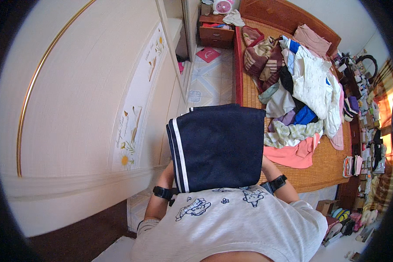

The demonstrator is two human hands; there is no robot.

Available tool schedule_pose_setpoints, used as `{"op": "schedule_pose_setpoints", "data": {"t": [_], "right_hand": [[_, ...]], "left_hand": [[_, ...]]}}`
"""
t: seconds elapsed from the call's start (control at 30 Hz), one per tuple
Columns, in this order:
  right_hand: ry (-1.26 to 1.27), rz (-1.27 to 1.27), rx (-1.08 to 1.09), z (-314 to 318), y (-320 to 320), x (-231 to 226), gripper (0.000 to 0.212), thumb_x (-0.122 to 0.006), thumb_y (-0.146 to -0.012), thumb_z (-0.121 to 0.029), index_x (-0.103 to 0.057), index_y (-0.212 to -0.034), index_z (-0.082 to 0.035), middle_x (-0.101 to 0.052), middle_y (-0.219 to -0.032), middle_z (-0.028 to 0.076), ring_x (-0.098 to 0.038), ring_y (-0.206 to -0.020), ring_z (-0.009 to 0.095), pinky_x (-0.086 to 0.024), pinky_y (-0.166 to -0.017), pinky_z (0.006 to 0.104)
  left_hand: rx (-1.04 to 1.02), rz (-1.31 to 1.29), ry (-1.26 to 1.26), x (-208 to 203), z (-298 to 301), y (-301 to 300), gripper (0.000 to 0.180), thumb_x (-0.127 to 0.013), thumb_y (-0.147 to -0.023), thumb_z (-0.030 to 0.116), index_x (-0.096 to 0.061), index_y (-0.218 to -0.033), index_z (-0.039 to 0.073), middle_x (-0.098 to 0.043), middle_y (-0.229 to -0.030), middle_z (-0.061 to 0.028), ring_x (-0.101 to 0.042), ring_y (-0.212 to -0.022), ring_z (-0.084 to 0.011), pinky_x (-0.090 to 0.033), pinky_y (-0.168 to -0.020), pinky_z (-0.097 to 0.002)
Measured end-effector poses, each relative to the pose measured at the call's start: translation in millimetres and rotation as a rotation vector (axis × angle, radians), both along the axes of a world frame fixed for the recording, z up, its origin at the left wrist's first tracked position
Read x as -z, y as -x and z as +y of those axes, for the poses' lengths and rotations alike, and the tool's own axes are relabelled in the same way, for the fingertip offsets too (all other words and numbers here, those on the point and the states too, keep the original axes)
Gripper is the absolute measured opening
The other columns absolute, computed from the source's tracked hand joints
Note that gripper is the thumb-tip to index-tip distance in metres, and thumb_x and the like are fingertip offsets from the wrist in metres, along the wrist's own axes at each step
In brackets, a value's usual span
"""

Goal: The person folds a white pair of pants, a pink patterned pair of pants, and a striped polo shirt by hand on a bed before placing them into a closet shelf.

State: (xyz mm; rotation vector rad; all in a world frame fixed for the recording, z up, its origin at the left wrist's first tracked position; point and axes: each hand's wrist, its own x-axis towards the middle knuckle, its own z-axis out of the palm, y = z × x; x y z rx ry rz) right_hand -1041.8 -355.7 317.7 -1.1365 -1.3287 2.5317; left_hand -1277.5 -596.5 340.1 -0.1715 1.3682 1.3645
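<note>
Held up in front of my chest is a folded dark navy garment with white stripes down its left edge. Whether it is trousers or a jacket cannot be told from the folds. My left hand supports it at the lower left edge, and my right hand at the lower right edge. The cloth covers the fingers of both hands. A black band is on my left wrist, and another dark band on my right.
A bed with a woven mat stands to the right, bearing a heap of loose clothes. A pale wardrobe door rises at the left. Ahead is a nightstand with its drawer pulled out. Small goods crowd a ledge at the far right.
</note>
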Motion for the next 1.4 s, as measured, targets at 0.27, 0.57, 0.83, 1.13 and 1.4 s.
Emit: {"op": "schedule_pose_setpoints", "data": {"t": [0.27, 0.57, 0.83, 1.13, 1.4], "right_hand": [[0.153, -0.020, -0.125, 79, 49, 31, 0.041, -0.050, -0.081, -0.026, -0.045, -0.110, 0.002, -0.053, -0.099, 0.009, -0.053, -0.082, 0.017, -0.046, -0.068, 0.0280], [0.181, -0.009, -0.297, 205, 176, 62, 0.043, -0.050, -0.081, -0.025, -0.042, -0.113, 0.003, -0.051, -0.103, 0.010, -0.052, -0.085, 0.018, -0.045, -0.069, 0.0288], [-0.081, 0.027, -0.419, 374, 243, 21, 0.056, -0.050, -0.081, -0.026, -0.025, -0.124, -0.001, -0.046, -0.108, 0.012, -0.051, -0.087, 0.019, -0.045, -0.071, 0.0310], [-0.205, -0.181, -0.258, 490, 209, 15, 0.039, -0.052, -0.079, -0.021, -0.043, -0.109, 0.002, -0.053, -0.097, 0.013, -0.054, -0.081, 0.021, -0.047, -0.070, 0.0332], [-0.118, -0.170, -0.199, 542, 225, 5, 0.036, -0.052, -0.079, -0.021, -0.045, -0.107, 0.002, -0.054, -0.096, 0.013, -0.055, -0.080, 0.021, -0.048, -0.070, 0.0336]], "left_hand": [[-0.110, 0.118, -0.041, -27, 51, 14, 0.046, -0.043, -0.081, 0.035, -0.045, -0.111, 0.001, -0.051, -0.107, -0.0097, -0.049, -0.094, -0.0214, -0.039, -0.082, -0.0306], [-0.243, 0.151, -0.099, 54, 113, 80, 0.059, -0.045, -0.079, 0.042, -0.038, -0.117, -0.003, -0.042, -0.117, -0.0087, -0.039, -0.105, -0.0186, -0.031, -0.089, -0.0271], [-0.226, 0.081, -0.003, -7, 313, 140, 0.053, -0.046, -0.080, 0.038, -0.042, -0.113, -0.002, -0.047, -0.110, -0.0084, -0.046, -0.097, -0.0193, -0.036, -0.084, -0.0280], [-0.148, 0.056, -0.126, -17, 480, 215, 0.050, -0.045, -0.080, 0.038, -0.044, -0.111, -0.001, -0.048, -0.108, -0.0089, -0.047, -0.096, -0.0204, -0.037, -0.083, -0.0295], [-0.405, 0.106, -0.180, -27, 512, 258, 0.048, -0.045, -0.080, 0.037, -0.045, -0.109, -0.001, -0.050, -0.106, -0.0094, -0.048, -0.094, -0.0214, -0.038, -0.082, -0.0308]]}}
